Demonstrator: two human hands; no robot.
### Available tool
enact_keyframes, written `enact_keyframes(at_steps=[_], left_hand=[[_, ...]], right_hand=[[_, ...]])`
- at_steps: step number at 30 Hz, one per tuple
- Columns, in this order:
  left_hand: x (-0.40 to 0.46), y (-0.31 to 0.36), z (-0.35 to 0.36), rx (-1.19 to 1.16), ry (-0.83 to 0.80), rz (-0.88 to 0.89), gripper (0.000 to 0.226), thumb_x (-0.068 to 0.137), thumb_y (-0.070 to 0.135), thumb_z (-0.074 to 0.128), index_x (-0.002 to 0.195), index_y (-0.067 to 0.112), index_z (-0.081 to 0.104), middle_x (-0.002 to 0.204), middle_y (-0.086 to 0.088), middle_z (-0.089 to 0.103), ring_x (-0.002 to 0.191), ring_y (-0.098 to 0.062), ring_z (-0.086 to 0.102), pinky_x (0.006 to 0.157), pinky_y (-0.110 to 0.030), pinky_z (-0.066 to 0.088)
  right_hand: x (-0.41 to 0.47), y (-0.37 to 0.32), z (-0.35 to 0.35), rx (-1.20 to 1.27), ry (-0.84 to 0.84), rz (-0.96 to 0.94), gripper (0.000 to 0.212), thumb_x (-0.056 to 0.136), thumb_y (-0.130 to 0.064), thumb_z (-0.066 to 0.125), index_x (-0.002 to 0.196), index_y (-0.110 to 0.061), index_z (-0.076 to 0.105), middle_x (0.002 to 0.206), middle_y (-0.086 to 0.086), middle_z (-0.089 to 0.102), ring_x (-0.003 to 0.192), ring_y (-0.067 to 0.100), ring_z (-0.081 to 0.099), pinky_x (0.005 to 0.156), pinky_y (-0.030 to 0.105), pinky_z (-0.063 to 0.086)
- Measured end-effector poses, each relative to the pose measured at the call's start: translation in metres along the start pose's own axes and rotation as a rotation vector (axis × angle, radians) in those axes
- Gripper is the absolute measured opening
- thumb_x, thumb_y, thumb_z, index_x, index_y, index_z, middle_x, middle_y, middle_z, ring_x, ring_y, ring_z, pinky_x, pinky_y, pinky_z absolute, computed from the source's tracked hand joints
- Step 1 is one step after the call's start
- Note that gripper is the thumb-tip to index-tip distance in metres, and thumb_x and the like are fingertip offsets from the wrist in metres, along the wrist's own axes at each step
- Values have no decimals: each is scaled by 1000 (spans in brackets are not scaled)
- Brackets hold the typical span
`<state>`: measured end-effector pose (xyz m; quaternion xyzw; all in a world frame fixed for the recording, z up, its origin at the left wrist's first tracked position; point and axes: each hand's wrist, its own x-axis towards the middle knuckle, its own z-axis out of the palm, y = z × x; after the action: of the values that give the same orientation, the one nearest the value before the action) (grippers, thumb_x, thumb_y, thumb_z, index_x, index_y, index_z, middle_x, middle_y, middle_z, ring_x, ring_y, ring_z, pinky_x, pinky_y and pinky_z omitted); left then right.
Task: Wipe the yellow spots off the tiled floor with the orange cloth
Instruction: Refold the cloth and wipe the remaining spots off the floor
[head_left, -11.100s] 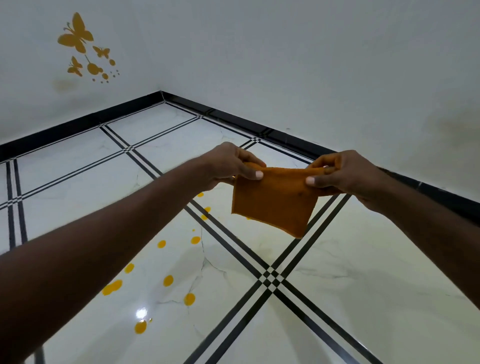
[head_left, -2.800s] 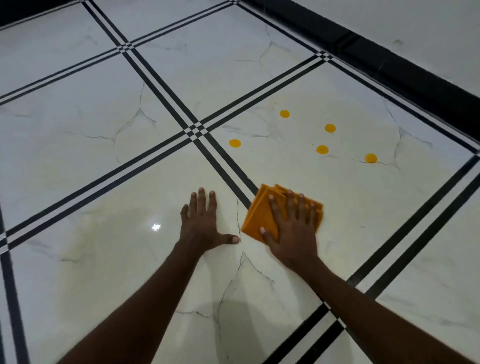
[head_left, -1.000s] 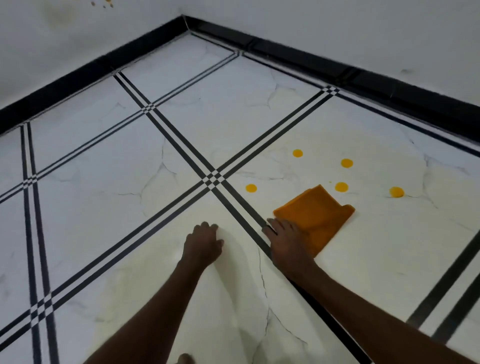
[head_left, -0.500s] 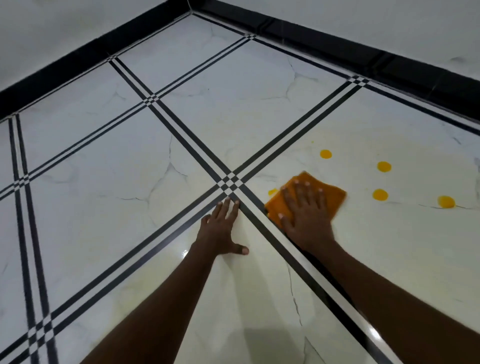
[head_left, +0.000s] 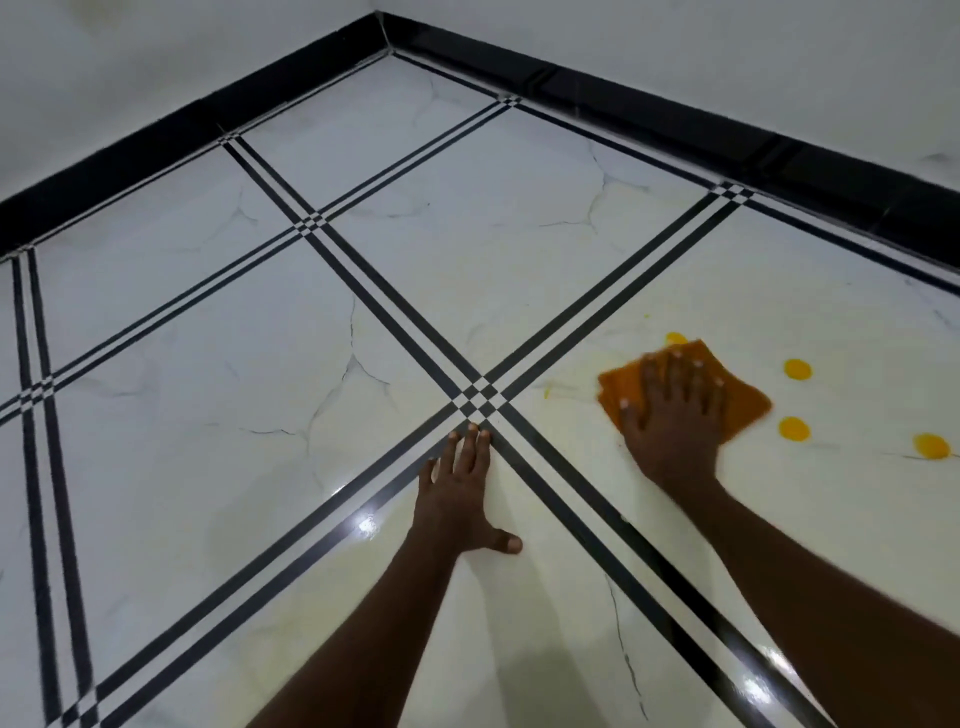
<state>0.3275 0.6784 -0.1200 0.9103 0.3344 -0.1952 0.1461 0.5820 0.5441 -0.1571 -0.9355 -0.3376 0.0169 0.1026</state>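
The orange cloth (head_left: 740, 402) is a small folded square, kind of burnt-orange, lying flat on the tiled floor (head_left: 467, 249) over on the right, in the tile just right of where the black double lines cross. Edges look a bit blurry and you can see layered folds at its left corner. The right hand (head_left: 672, 415) sits on top of it, palm down, fingers spread wide and pressed flat, covering most of the middle.

Yellow spots all around it: one spot (head_left: 675, 338) peeking out at the far edge of the cloth, touching or half under it, another (head_left: 797, 369) just right of it, one (head_left: 794, 429) near the right corner, and one (head_left: 931, 446) further out right. There's also a tiny yellow fleck (head_left: 546, 395) and some faint yellowish smearing to the left of the cloth.

The left hand (head_left: 460, 493) is bare, planted flat on the floor near the line crossing, fingers together pointing forward, thumb stuck out sideways.

Floor's glossy white marble-look, with black skirting (head_left: 571, 88) along the white walls.
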Motion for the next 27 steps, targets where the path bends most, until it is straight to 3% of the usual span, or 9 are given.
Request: enact_keyframes(at_steps=[2,4,7,10,14,16,19,21,27], left_hand=[[2,11,-12,48,1,-2,147,60,74,76,157,10,-14,165,-11,-18,152,-32,-15,122,-50,-1],[13,28,-27,122,33,9,138,64,71,75,157,7,-3,165,-19,-4,152,-37,-7,122,-51,2],[34,46,-36,111,37,33,145,59,74,76,157,5,-6,164,-20,-11,151,-38,-12,121,-54,2],[40,49,-16,31,1,33,155,55,80,74,154,5,-18,162,-18,-24,150,-35,-20,121,-52,-4],[36,47,-6,0,54,25,154,56,83,70,154,7,-22,161,-13,-29,150,-30,-24,124,-49,-5],[36,50,-6,-4,61,12,153,57,81,71,154,8,-22,161,-12,-29,150,-29,-24,124,-50,-2],[34,50,-9,-28,71,-17,156,54,82,72,154,7,-21,162,-11,-27,150,-29,-24,123,-51,-5],[35,49,-13,-57,19,-65,160,51,81,74,152,7,-26,161,-10,-31,148,-29,-28,122,-53,-8],[40,46,-17,-34,-58,-85,163,50,80,77,150,8,-29,158,-13,-37,145,-34,-33,119,-61,-5]], right_hand=[[-54,-2,-8,19,22,21,77,94,-50,34,162,-16,24,166,22,22,153,47,18,123,63,11],[-81,-19,3,7,-55,-214,76,95,-50,37,163,-21,19,169,18,14,156,43,12,124,62,8],[2,-38,11,-19,-98,-508,72,97,-57,27,162,-26,23,169,13,19,156,38,16,124,59,12],[74,-8,5,-62,-150,-182,77,94,-61,17,162,-25,22,169,14,19,156,39,14,125,58,8],[25,17,2,-32,13,59,76,94,-55,23,161,-19,25,166,21,23,153,46,19,123,64,13],[-14,-11,10,-8,41,39,74,95,-52,29,160,-18,28,166,22,23,152,47,20,123,64,11],[-3,-68,25,-3,-32,-348,72,97,-54,30,162,-24,22,169,17,16,156,41,12,125,60,7],[44,-83,28,-29,-90,-439,74,96,-60,21,163,-27,20,170,14,15,157,39,12,126,58,6],[45,-52,19,-7,-3,-59,74,98,-57,24,162,-21,20,169,18,17,155,44,12,124,64,7]])
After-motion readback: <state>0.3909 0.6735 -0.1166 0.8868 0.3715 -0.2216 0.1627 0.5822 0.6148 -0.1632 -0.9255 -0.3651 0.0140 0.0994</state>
